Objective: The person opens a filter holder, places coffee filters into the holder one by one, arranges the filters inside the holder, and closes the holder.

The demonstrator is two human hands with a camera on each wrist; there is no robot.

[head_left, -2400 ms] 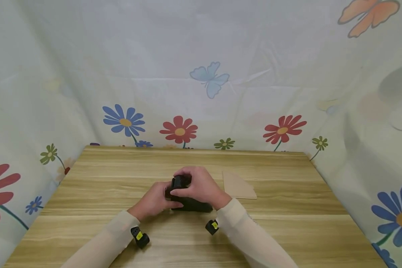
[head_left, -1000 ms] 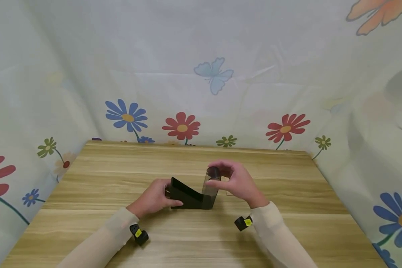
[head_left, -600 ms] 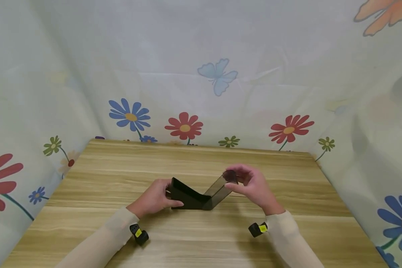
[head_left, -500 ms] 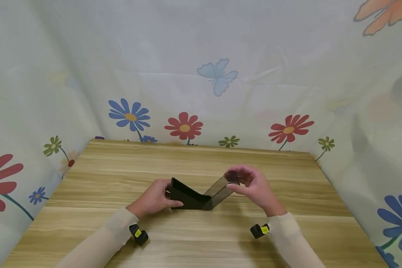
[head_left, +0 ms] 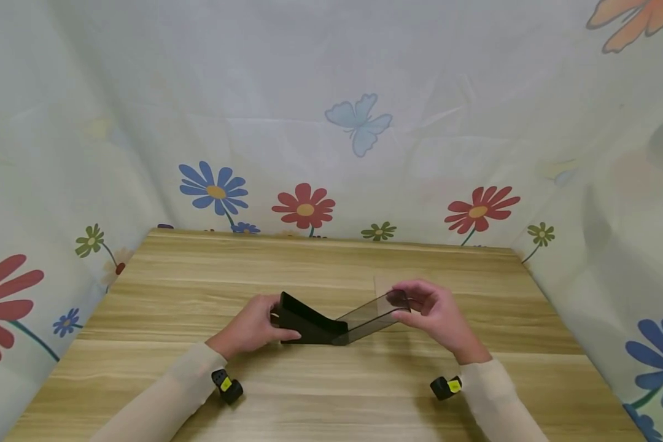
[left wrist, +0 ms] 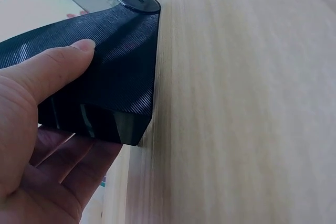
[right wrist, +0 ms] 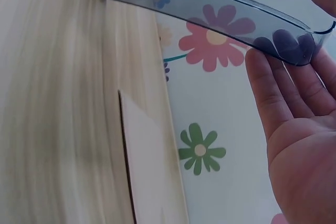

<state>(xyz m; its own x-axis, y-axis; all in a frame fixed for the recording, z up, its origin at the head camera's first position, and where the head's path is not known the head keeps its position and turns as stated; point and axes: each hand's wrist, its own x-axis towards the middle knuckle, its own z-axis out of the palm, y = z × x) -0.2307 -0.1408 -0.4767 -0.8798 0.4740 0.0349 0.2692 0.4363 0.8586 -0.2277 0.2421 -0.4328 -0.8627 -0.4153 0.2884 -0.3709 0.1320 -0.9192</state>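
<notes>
A black wedge-shaped case (head_left: 309,325) with finely ribbed sides stands on the wooden table. My left hand (head_left: 252,326) grips its tall end, thumb on the near side and fingers behind, as the left wrist view shows. From the case's low end a smoky see-through lid (head_left: 364,318) slopes up to the right, joined at a round hinge (left wrist: 140,2). My right hand (head_left: 438,314) holds the lid's raised far end between thumb and fingers. In the right wrist view the fingers show dark through the clear plastic.
A flat tan fan-shaped paper piece (right wrist: 149,161) lies on the table (head_left: 226,264) behind the lid, mostly hidden in the head view. A small black wrist camera (head_left: 228,387) sits on each sleeve. Flower-printed fabric (head_left: 359,73) rises around the table.
My right hand has swung the lid away from the case, over to the right and down to a shallow slope. The left hand and the case stay about where they were.
</notes>
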